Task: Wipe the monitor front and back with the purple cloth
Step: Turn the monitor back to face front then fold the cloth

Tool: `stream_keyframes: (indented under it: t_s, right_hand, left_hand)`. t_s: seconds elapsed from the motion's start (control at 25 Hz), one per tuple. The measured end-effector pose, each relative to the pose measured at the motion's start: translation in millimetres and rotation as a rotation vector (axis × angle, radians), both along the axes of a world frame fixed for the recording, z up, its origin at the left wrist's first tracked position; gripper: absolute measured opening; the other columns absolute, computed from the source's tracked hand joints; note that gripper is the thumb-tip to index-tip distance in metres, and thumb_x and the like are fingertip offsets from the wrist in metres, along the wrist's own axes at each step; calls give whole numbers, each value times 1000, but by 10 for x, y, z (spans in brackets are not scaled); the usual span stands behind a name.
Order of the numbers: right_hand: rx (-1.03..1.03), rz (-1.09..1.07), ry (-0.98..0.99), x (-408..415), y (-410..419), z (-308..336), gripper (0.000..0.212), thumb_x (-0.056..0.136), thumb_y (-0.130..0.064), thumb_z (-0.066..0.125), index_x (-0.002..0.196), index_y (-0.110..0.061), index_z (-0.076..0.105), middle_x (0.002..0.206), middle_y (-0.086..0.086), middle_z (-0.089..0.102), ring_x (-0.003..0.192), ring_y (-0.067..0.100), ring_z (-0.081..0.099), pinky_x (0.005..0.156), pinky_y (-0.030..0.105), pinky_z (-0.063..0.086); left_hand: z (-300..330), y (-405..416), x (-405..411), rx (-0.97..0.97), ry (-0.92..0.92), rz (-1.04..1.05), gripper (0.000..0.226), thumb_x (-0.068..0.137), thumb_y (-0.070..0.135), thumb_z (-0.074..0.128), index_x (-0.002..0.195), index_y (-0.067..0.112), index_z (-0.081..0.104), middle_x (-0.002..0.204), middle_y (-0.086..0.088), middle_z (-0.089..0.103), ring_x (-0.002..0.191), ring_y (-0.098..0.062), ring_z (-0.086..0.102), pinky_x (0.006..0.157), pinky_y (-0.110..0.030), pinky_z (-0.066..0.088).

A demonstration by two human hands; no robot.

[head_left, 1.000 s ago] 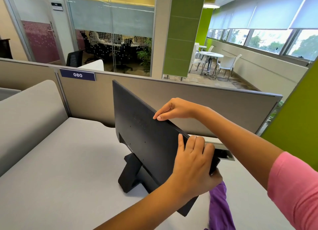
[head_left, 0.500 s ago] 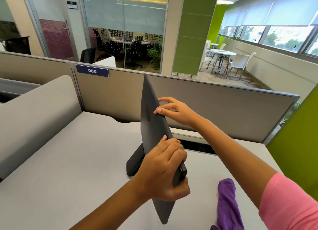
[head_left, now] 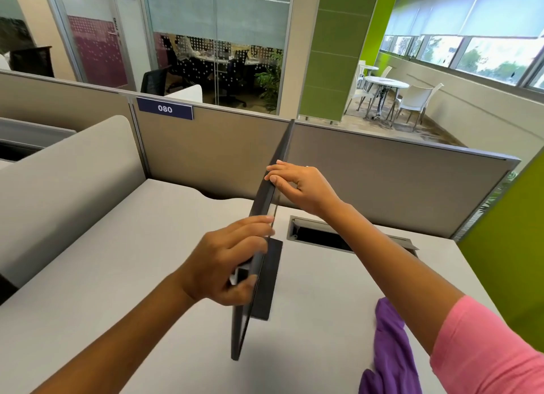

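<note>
Here the head view shows the monitor [head_left: 266, 205] almost exactly edge-on, so neither its screen face nor its back can be made out; only a thin dark sliver of panel runs from the partition top down toward the viewer, and its stand [head_left: 269, 278] shows as a dark slab just right of the panel's lower half, its lower end resting on the desk [head_left: 103, 276]. The purple cloth [head_left: 391, 346] is cut off by the bottom edge of the frame and partly covered by the right forearm, so its full shape is hidden. It lies loose on the desk at lower right, apart from both hands and held by neither. The left hand [head_left: 226, 264] is clamped on the monitor's near edge about halfway down, fingers laid over the rim and thumb pressed against the left face; something pale shows under that thumb but is too small to identify. The right hand [head_left: 297, 184] grips the panel's edge higher up, fingertips curled over it from the right side. A rectangular cable slot [head_left: 350, 237] is sunk into the desk behind the right wrist, its flap raised; the inside is dark and whatever it holds cannot be seen. A blue label reading 080 [head_left: 164, 108] sits on the partition [head_left: 382, 175].
</note>
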State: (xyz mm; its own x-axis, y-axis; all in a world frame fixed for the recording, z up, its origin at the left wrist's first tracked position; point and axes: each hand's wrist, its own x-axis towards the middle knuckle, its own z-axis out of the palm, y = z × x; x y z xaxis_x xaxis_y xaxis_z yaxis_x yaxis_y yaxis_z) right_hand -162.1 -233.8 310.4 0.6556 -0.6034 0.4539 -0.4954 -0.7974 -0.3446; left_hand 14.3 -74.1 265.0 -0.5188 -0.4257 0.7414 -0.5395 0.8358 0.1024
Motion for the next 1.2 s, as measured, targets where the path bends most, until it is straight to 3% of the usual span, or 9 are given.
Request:
stream_keyframes:
  t_s: [0.16,0.28,0.56,0.72,0.92,1.2]
  right_hand:
    - [-111,-41,-44,246,-39,-40,33,98,-31,43,103,-14,70,111,-3,69,121,14,55,92,38,51]
    - [-160,-97,-68,338,-71,-74,29,98,-28,46,103,-15,72,108,-4,71,118,12,58,91,42,51]
    - [-162,-264,-72,601,-87,-75,30,99,-32,44,102,-21,71,104,-9,68,99,9,62,87,45,47]
    - [-151,-353,-76,719,-111,-83,30,98,-32,44,106,-20,71,109,-7,68,103,10,61,95,47,44]
    - [-142,-443,-28,829,-154,-53,30,99,-31,42,112,-21,67,115,-5,67,111,13,58,107,44,34]
    - [-121,-508,150,973,-287,26,32,100,-28,39,126,-23,58,124,-7,62,119,15,53,109,45,28]
  left_hand:
    - [44,-9,683,123,14,60,41,73,14,45,104,-3,66,137,-17,51,130,-29,48,98,-44,48]
    - [107,-97,1010,157,3,75,44,77,11,43,113,0,66,139,-13,51,126,-23,53,93,-41,52]
    - [62,-410,1664,203,40,57,39,95,13,42,132,5,53,138,-6,53,127,-20,52,100,-44,48]
    - [35,-585,1905,213,93,61,38,98,19,43,132,6,52,133,0,57,123,-14,55,101,-35,48]
    - [42,-851,2119,187,138,101,37,97,21,45,128,4,55,123,15,57,112,9,55,93,-11,44]
    - [95,-1248,2462,246,199,216,32,96,10,48,127,8,57,122,-4,62,110,10,55,95,-12,45]
